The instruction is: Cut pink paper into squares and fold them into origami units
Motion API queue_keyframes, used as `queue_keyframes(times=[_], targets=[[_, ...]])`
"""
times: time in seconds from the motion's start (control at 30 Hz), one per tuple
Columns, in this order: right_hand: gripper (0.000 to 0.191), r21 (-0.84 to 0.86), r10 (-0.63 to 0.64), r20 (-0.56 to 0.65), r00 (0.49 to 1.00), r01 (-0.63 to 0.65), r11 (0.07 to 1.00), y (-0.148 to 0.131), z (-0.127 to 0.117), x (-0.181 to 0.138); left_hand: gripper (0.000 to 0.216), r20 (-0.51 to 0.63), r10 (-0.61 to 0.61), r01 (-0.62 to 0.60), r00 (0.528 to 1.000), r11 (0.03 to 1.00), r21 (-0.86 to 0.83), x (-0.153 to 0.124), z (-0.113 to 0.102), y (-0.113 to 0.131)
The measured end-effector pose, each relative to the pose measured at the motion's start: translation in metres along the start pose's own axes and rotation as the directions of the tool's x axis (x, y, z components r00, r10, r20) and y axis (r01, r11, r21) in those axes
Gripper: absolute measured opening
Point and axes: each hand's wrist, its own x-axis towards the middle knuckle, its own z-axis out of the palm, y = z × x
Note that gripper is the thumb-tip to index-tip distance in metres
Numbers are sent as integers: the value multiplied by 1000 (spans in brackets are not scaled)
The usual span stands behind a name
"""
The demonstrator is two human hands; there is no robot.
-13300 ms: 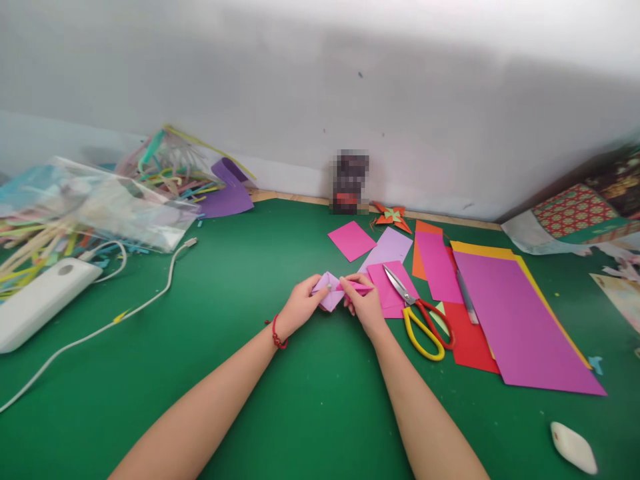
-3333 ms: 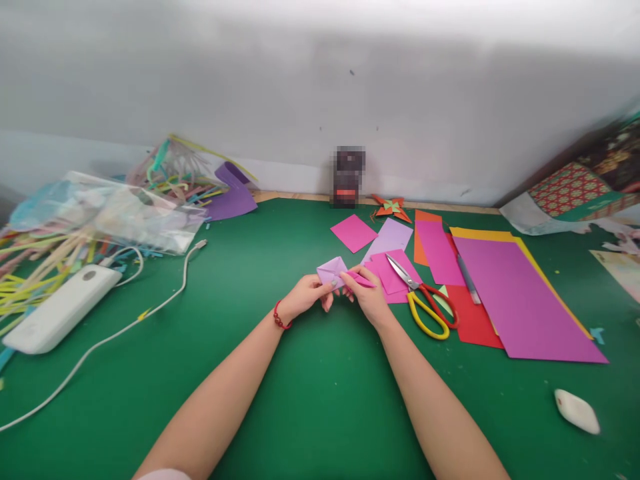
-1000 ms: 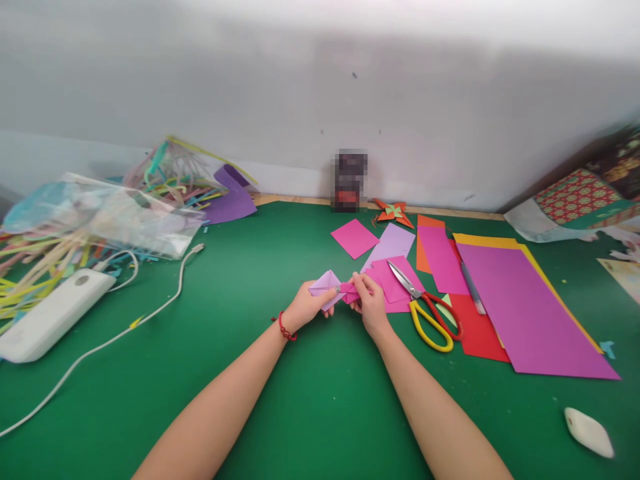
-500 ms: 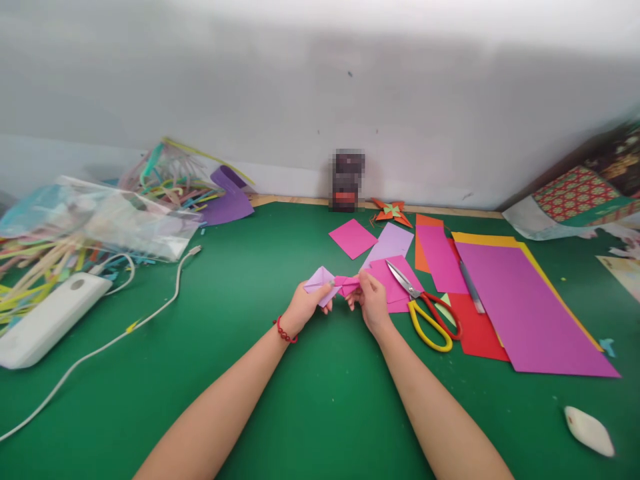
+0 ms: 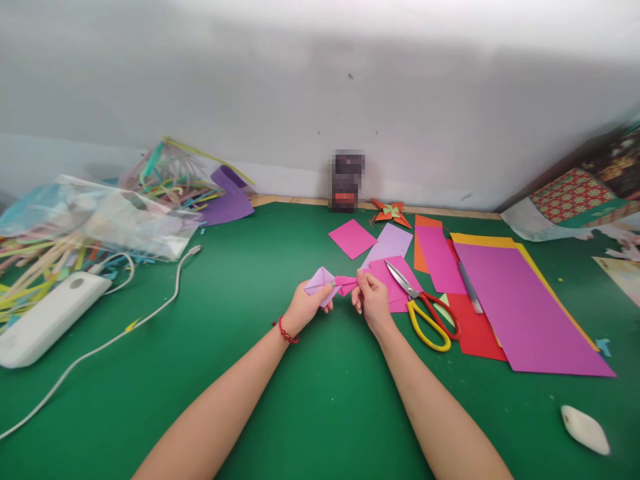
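Observation:
Between my hands is a piece of folded paper, lilac on the left and pink on the right. My left hand [image 5: 309, 305] pinches the lilac folded paper [image 5: 320, 279], its thumb lying across the front near the pink part. At the other end, my right hand [image 5: 373, 298] grips the tip of the pink folded paper [image 5: 346, 285] between thumb and fingers. Just beyond the right hand lie pink sheets [image 5: 400, 280], with open scissors [image 5: 425, 303] resting on them, one handle loop yellow and the other red.
A purple sheet [image 5: 535, 307], a red sheet [image 5: 480, 333] and a pen [image 5: 470, 288] lie right. An orange paper star [image 5: 391, 212] is at the back. Leftward are a white power bank [image 5: 55, 320], a cable [image 5: 140, 325] and a plastic bag [image 5: 125, 213] among paper strips.
The fingers of my right hand have curled in slightly at the pink tip. My left hand keeps its hold, and the view has shifted very slightly.

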Motion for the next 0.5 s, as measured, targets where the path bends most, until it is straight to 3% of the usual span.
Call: queue_keyframes(times=[0.2,0.5], targets=[[38,-15,-17,34,999,18,1000,1,1,-1,32,6,25,-25,1000,1000,-11,1,1,-2],[39,-89,-56,105,993,66,994,-1,1,-2,37,161,16,-11,987,999,-31,6,1,-7]])
